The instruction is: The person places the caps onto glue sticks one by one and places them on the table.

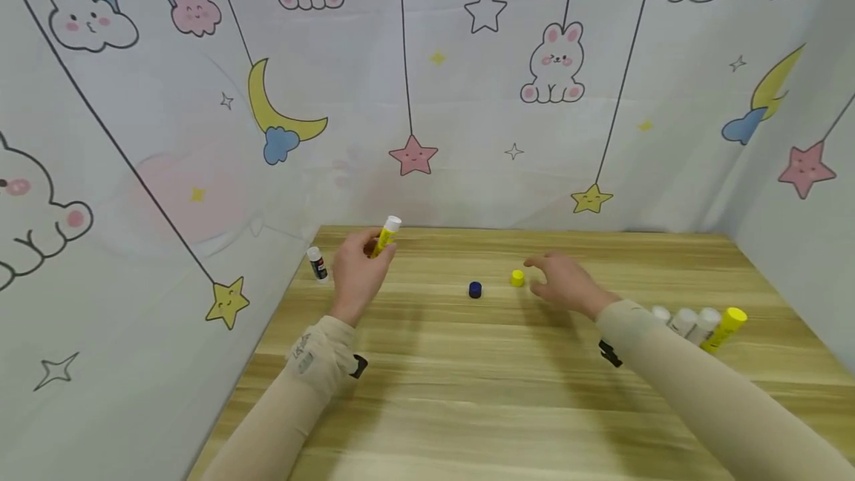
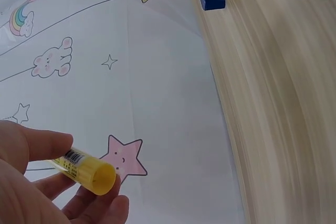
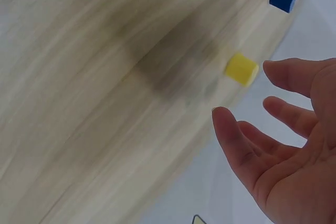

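Note:
My left hand [image 1: 361,272] holds a yellow glue stick [image 1: 387,236], tilted above the table, its white end pointing up. In the left wrist view, the thumb and fingers pinch its yellow barrel [image 2: 84,167], which bears a barcode; the yellow end faces the camera. My right hand [image 1: 569,284] hovers just right of a small yellow cap [image 1: 517,278], fingers loosely spread and apart from it. The right wrist view shows the same yellow cap [image 3: 241,70] beyond the thumb and fingertips, with nothing in the hand. A dark blue cap [image 1: 475,289] sits left of the yellow one.
A white-topped glue stick with a dark label [image 1: 317,265] stands at the table's left edge. Several white tubes [image 1: 683,321] and a yellow one [image 1: 725,328] stand at the right, partly behind my right forearm. Printed cloth walls [image 1: 467,191] border the wooden table [image 1: 481,407].

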Action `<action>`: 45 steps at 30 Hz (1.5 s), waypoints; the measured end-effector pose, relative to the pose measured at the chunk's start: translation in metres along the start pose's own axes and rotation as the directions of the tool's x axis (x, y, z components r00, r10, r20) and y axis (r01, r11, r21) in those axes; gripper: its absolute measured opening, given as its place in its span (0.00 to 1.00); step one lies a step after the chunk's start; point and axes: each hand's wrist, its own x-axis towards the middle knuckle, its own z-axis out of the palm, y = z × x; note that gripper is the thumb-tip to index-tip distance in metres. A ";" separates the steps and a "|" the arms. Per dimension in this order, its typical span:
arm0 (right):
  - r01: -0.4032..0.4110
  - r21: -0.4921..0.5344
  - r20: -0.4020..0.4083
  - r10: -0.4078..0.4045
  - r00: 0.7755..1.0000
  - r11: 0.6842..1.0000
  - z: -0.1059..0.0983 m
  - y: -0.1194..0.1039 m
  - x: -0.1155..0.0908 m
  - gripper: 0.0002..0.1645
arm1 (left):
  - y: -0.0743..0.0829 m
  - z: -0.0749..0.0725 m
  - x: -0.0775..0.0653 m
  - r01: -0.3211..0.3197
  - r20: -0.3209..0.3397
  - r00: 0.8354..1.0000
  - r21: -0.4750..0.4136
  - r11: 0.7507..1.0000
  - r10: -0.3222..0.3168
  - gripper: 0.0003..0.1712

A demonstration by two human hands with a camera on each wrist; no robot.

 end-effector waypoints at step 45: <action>-0.010 0.016 -0.096 0.012 0.995 1.000 0.010 -0.023 0.008 0.15 | 0.008 -0.006 -0.018 -0.099 0.027 0.995 0.029 0.995 0.098 0.18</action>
